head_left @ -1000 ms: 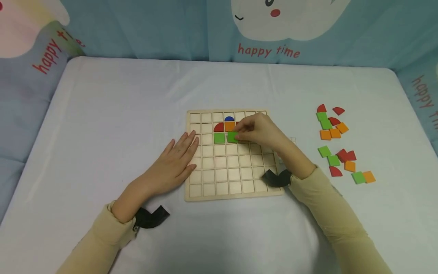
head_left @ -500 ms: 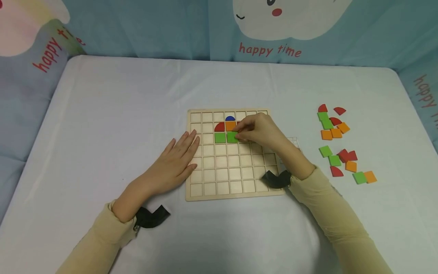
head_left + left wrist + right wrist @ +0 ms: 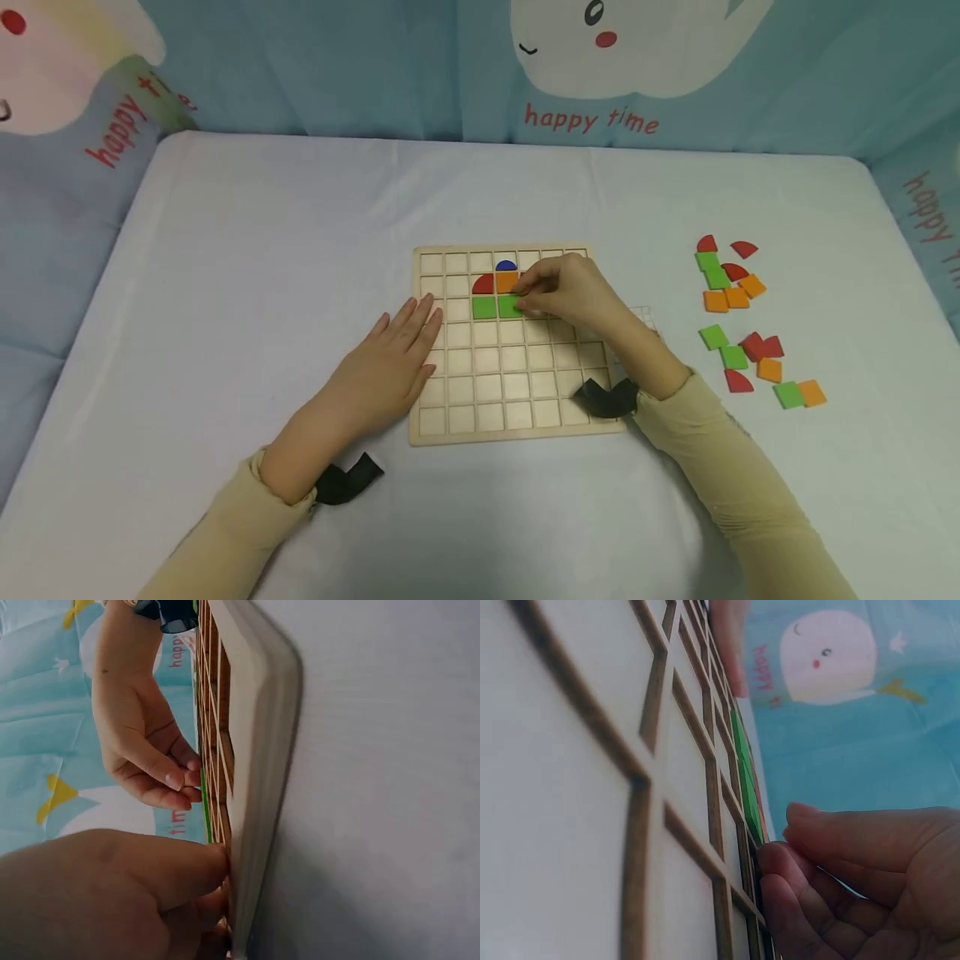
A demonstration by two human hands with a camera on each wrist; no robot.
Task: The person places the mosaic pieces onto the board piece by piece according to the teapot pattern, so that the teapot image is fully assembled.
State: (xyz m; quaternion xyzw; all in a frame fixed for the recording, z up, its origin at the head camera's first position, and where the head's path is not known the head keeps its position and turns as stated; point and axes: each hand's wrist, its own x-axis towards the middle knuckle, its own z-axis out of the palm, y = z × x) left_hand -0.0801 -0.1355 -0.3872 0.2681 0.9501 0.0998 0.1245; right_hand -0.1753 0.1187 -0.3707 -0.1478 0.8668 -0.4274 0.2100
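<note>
A shallow wooden grid board [image 3: 489, 360] lies on the table. My left hand [image 3: 382, 367] rests on its left edge, fingers extended and palm down. My right hand [image 3: 573, 292] is over the board's upper part, with thumb and fingertips pinched at the right side of a green square tile [image 3: 508, 307]. This tile lies in a cell beside another green square tile [image 3: 484, 308]. Above them are a red quarter-circle tile [image 3: 484, 284], an orange square tile [image 3: 506, 282] and a blue rounded piece [image 3: 506, 266]. The right fingers hide the cells just right of these.
Loose red, green and orange tiles lie in two clusters on the right; one is an orange square [image 3: 716, 301], another a green square [image 3: 734, 357]. A sheet with a printed grid [image 3: 643, 315] shows partly under the right forearm. Printed curtains [image 3: 337, 67] border the white table.
The green square under my right fingertips shifted slightly left and settled into its cell, level with its neighbour. My left hand stays at the board's edge. The head view has tilted slightly.
</note>
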